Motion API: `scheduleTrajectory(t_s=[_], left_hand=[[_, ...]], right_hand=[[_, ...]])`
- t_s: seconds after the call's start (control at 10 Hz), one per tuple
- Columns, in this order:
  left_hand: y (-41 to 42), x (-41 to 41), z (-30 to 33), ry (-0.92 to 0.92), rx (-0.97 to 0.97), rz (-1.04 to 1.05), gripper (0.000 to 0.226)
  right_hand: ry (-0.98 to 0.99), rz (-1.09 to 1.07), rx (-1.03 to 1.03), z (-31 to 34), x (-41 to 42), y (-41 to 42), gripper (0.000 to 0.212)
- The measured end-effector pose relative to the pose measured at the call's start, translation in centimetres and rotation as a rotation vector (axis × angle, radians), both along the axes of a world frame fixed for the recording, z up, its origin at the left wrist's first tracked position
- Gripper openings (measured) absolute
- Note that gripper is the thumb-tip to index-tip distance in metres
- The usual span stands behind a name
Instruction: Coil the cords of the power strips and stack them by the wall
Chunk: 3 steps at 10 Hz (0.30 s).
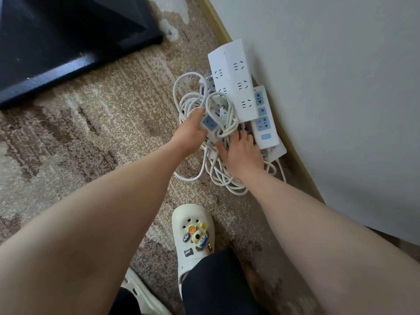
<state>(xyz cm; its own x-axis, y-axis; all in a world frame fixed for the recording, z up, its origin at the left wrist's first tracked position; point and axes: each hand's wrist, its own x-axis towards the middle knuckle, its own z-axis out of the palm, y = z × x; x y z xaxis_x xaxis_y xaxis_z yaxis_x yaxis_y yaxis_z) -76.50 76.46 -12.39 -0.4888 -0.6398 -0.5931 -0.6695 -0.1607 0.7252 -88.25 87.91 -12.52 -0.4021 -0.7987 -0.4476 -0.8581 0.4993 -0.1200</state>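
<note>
Clog (193, 237), left hand (191, 133) gripping power strip (210, 123), cords (218, 173)

Counting five power strips: two plain white ones (236, 80) stacked upper middle, one with blue sockets (264, 119) by the wall, one more (278, 152) peeking out underneath, and one blue-socket strip (210, 123) mid-frame. Tangled white cords (204, 103) (can't count those). Two hands, two cream clogs (193, 235) at the bottom.

A dark charm (188, 252) on the clog (193, 235) bears script, too small to read.
</note>
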Motion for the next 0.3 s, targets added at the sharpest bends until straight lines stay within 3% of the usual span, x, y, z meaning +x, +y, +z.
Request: scheduleTrajectory(t_s=[0.3], left_hand=[[0.8, 1.6, 5.3, -0.013, 0.000, 0.083, 0.053]], right_hand=[[0.084, -0.056, -0.115, 4.6, -0.5, -0.2, 0.073]])
